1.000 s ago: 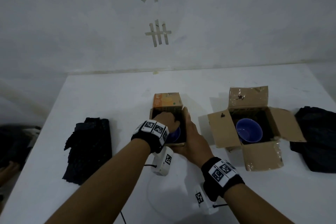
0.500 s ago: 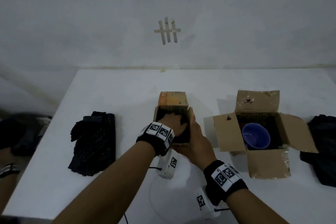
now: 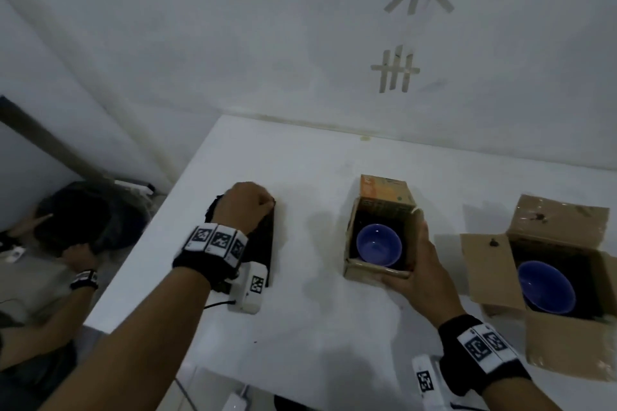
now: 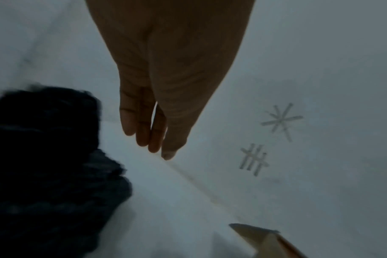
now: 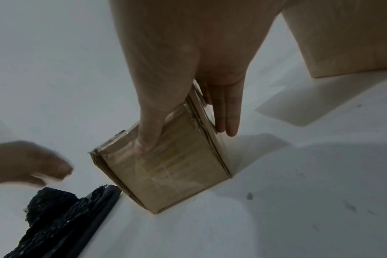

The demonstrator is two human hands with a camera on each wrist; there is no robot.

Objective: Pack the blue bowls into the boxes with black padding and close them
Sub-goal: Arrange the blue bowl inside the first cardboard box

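A small cardboard box (image 3: 367, 272) lined in black stands mid-table with a blue bowl (image 3: 379, 243) inside and its orange flap up. My right hand (image 3: 419, 260) grips its near right corner; the thumb (image 5: 146, 136) lies on the near face and the fingers (image 5: 225, 113) lie along the right side. My left hand (image 3: 247, 207) hovers over the far end of a stack of black padding (image 3: 263, 250) at the left, fingers (image 4: 148, 136) pointing down and holding nothing. To the right, a bigger open box (image 3: 484, 270) with black lining holds a second blue bowl (image 3: 547, 287).
The white table (image 3: 317, 327) ends just left of the padding. Beyond that edge, low down, sits another person with a wristband (image 3: 83, 279) beside a dark bag (image 3: 90, 220). Tape marks (image 3: 395, 68) are stuck on the wall behind.
My left hand came out of the small box and swung left to the padding stack, which uncovered the bowl. The right hand stayed on the box. The head view turned left.
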